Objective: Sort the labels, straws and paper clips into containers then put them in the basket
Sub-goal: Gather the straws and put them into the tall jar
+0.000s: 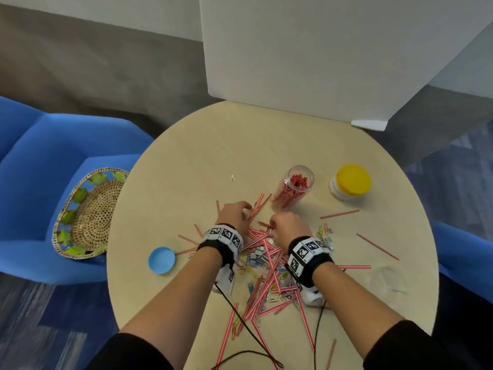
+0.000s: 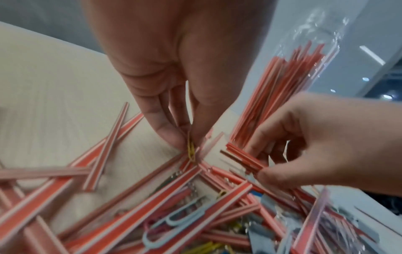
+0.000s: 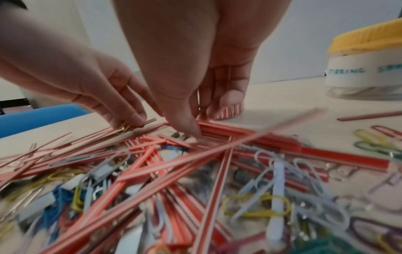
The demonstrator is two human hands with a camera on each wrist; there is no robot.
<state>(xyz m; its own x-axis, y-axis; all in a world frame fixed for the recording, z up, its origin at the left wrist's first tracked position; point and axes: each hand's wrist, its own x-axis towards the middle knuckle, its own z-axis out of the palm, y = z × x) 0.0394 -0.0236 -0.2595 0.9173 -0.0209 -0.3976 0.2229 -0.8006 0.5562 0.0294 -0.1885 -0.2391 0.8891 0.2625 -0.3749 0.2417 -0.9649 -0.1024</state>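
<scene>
Red-and-white striped straws (image 1: 266,284), coloured paper clips (image 3: 256,206) and small labels lie mixed in a pile mid-table. My left hand (image 1: 244,209) pinches a yellow paper clip (image 2: 191,151) at the pile's far edge. Just to its right, my right hand (image 1: 274,225) grips a small bundle of straws (image 2: 245,159) between thumb and fingers. A clear open jar (image 1: 293,186) packed with straws stands right behind both hands. The right wrist view shows my right hand (image 3: 204,122) in front of that jar.
A yellow-lidded jar (image 1: 349,182) stands right of the straw jar. A blue lid (image 1: 162,260) lies at the table's left edge. The woven basket (image 1: 88,214) rests on a blue chair to the left. Stray straws and one paper clip (image 1: 232,177) lie scattered.
</scene>
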